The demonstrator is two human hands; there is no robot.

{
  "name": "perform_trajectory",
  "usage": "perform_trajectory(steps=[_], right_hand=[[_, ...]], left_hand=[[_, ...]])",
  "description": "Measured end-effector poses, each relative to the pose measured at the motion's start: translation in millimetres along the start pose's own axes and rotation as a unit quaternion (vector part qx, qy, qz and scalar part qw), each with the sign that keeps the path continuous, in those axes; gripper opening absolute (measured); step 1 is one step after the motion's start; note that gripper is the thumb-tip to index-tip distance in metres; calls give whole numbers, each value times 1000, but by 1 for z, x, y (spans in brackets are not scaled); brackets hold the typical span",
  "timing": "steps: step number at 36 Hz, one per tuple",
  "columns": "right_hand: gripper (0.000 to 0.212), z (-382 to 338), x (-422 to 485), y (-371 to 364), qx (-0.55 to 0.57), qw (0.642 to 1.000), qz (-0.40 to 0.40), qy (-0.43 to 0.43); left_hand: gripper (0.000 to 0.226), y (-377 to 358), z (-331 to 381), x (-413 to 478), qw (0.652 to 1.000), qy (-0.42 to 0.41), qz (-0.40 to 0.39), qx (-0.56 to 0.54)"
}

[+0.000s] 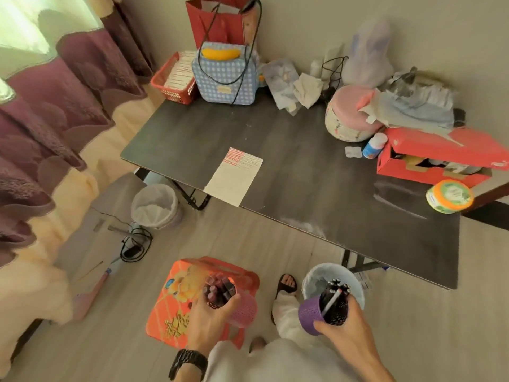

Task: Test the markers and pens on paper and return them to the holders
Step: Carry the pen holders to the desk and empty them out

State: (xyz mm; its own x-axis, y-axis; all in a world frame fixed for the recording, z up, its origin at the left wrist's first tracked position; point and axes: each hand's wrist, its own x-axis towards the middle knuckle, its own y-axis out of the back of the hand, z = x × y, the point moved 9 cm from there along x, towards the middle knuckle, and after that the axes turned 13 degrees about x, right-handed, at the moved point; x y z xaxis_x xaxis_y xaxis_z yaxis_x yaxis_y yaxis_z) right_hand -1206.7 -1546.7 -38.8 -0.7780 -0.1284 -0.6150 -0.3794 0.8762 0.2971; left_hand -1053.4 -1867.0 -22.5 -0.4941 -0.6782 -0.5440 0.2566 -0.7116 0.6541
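Note:
I stand back from a dark table (316, 172). My left hand (206, 321) grips a pink mesh holder (243, 312) packed with several dark red-capped markers (219, 289). My right hand (347, 329) grips a purple mesh holder (312, 315) holding several black pens (337, 292) and one white one. Both holders are held low above the floor, well short of the table. A white sheet of paper (234, 176) with red and grey scribble lines at its top lies at the table's near left edge.
A blue checked bag (224, 75), a red basket (173, 78) and a red gift bag stand at the table's back left. Clutter, a red box (440, 158) and a green-lidded tub (449, 195) fill the right. On the floor: an orange stool (176, 299) and two bins (155, 205).

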Motion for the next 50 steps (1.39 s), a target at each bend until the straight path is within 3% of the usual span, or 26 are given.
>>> perform_trajectory(steps=[5, 12, 18, 22, 27, 34, 41, 45, 50], right_hand=[[66, -52, 48, 3, -28, 999, -9, 39], [83, -129, 104, 8, -53, 994, -18, 92], [89, -174, 144, 4, -6, 995, -5, 104], [90, -194, 164, -7, 32, 994, 14, 101], [96, -203, 188, -20, 87, 993, 40, 66], [84, -229, 228, -36, 75, 995, 51, 40], [82, -241, 285, -57, 83, 996, 37, -27], [85, -236, 319, -67, 93, 992, 23, -80], [86, -225, 345, -58, 94, 984, 65, -134]], left_hand=[[56, 0, 52, 27, 1000, 8, -2, -7], [63, 6, 130, 75, 999, -39, -25, 12], [49, 16, 209, 115, 995, -94, -43, 13], [53, 11, 262, 143, 985, -150, -83, 21], [48, -9, 313, 184, 965, -206, -131, 91], [24, -44, 351, 256, 928, -248, -195, 200], [34, -89, 362, 323, 884, -203, -333, 257], [75, -109, 364, 353, 891, -159, -347, 245], [88, -121, 365, 371, 904, -110, -359, 202]])
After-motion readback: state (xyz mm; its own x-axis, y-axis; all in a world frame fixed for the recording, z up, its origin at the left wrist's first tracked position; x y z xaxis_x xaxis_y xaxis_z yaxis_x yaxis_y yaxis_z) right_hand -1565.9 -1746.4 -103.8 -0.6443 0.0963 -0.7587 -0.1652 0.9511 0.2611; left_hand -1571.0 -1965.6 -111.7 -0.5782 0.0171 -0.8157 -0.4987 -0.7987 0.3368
